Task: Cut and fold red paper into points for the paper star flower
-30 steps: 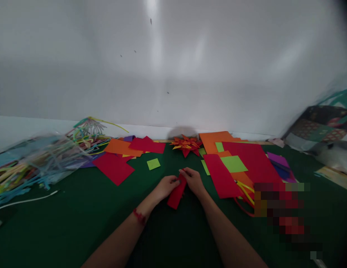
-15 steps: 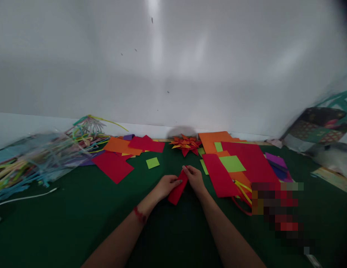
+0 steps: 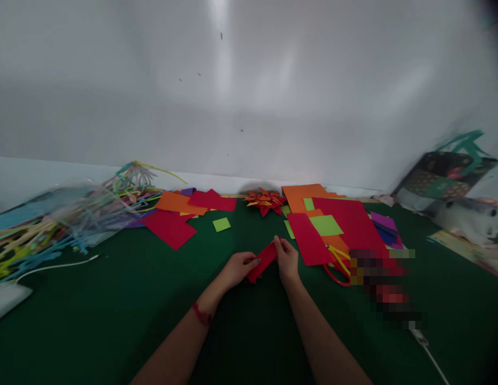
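A narrow folded strip of red paper (image 3: 266, 260) is held between both hands above the green tabletop. My left hand (image 3: 239, 267) pinches its lower left part, thumb on top and the other fingers partly beneath. The upper right end sits in the closed fingers of my right hand (image 3: 287, 259). Just beyond the hands, a layered orange and red paper flower (image 3: 265, 201) lies near the wall. A small lime-green paper square (image 3: 221, 224) rests to the left of the flower.
Red paper sheets (image 3: 169, 228) and orange ones lie at left, beside a plastic bag of colourful pipe cleaners (image 3: 92, 208). At right are more red sheets (image 3: 308, 239), yellow-handled scissors (image 3: 337, 259), a patterned bag (image 3: 445, 174) and a blurred-out object with a white cable (image 3: 431, 361).
The red strip has turned from steep to more slanted, its upper end swinging right. My right hand has moved slightly right with it. The whole view has shifted a little.
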Available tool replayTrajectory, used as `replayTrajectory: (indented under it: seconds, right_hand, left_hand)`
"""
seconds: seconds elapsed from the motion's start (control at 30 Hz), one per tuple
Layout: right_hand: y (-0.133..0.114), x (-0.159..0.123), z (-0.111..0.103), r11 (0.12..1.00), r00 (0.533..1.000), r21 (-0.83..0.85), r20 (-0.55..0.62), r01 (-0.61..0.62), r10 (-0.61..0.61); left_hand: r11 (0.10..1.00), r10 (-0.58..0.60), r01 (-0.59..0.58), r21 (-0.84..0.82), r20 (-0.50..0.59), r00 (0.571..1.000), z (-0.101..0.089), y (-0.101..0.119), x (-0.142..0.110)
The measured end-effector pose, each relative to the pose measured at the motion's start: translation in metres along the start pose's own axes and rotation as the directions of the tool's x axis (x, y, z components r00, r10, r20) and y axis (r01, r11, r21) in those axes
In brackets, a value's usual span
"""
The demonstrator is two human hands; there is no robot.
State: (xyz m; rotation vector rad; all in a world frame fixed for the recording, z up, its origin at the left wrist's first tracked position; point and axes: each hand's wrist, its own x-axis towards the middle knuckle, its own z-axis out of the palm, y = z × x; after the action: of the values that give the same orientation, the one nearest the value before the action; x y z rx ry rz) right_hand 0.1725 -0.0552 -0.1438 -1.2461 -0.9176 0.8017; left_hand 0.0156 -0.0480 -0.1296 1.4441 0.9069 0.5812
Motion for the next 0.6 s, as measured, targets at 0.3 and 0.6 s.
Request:
replayTrajectory:
  seconds: [0.3, 0.6]
  right_hand:
    - [-0.005, -0.008, 0.002, 0.999, 0.999, -0.010, 0.020, -0.044, 0.044]
    - [-0.003, -0.003, 0.006, 0.994, 0.994, -0.016, -0.017, -0.108, 0.108]
  left_hand:
    - [0.996, -0.034, 0.039, -0.076, 0.067, 0.997, 0.005, -0.001, -0.012]
    - [0.976, -0.134, 0.156, -0.152, 0.143, 0.981, -0.002, -0.003, -0.001]
